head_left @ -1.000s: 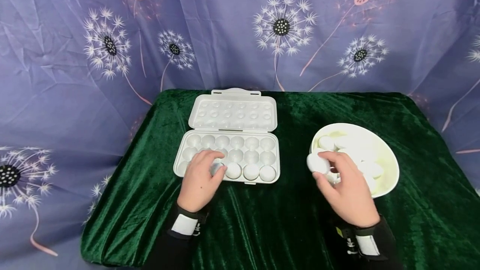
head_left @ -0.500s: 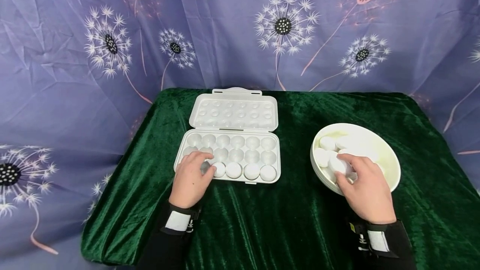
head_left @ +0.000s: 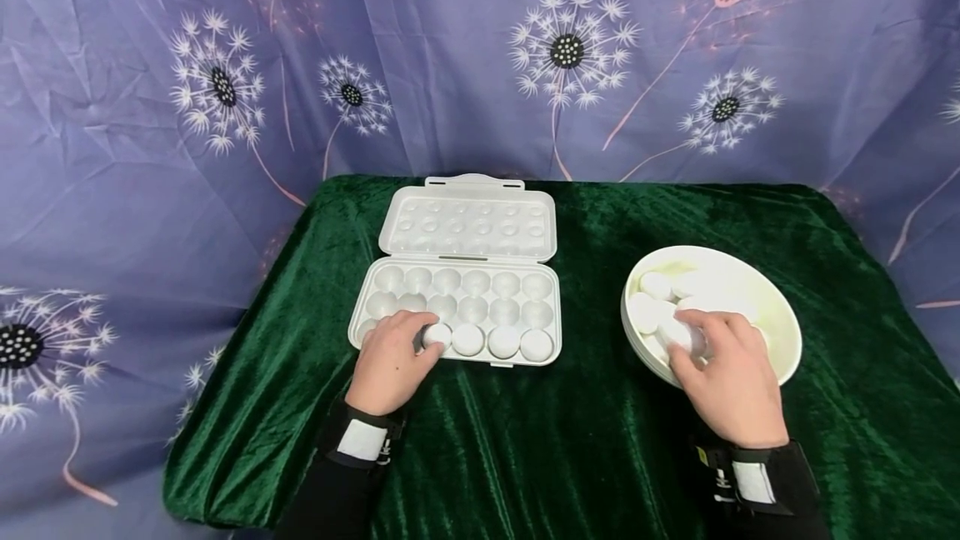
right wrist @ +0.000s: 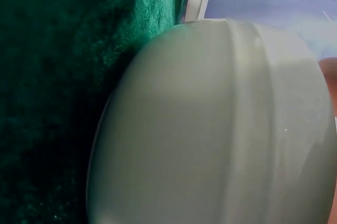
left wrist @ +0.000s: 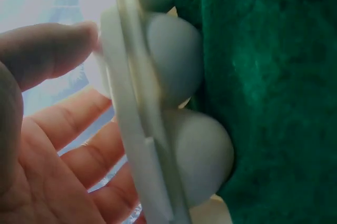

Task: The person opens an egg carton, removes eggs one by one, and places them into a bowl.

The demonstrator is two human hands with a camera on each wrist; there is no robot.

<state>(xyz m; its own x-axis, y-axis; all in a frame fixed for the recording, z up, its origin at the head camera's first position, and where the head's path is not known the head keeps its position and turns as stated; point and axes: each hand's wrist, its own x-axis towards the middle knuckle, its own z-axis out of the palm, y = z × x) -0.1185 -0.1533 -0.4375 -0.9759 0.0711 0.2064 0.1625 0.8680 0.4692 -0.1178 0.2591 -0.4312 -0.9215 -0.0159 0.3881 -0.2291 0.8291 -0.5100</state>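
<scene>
A white egg tray (head_left: 457, 359) lies with its hinged lid (head_left: 467, 223) folded back. Several white eggs (head_left: 503, 342) fill the right part of its front row. My left hand (head_left: 392, 363) is at the front left, thumb and index finger pinching the leftmost visible egg (head_left: 437, 337) in its cup. From the left wrist, the thumb (left wrist: 52, 50) and fingers show behind the tray's side wall (left wrist: 131, 108). On the right, my right hand (head_left: 731, 377) reaches into a white bowl (head_left: 783, 340) and grips an egg (head_left: 677, 335) between thumb and fingers. The right wrist view mostly shows the bowl's outer wall (right wrist: 179, 124).
More eggs (head_left: 647, 311) lie in the bowl around the right hand. Both containers stand on a table under a green velvet cloth (head_left: 577, 432). A purple dandelion-print curtain (head_left: 465, 90) hangs behind and beside the table.
My left hand drew left off the front-row egg, then came back to it. My right hand carried its egg rightward and down into the bowl, where it stays.
</scene>
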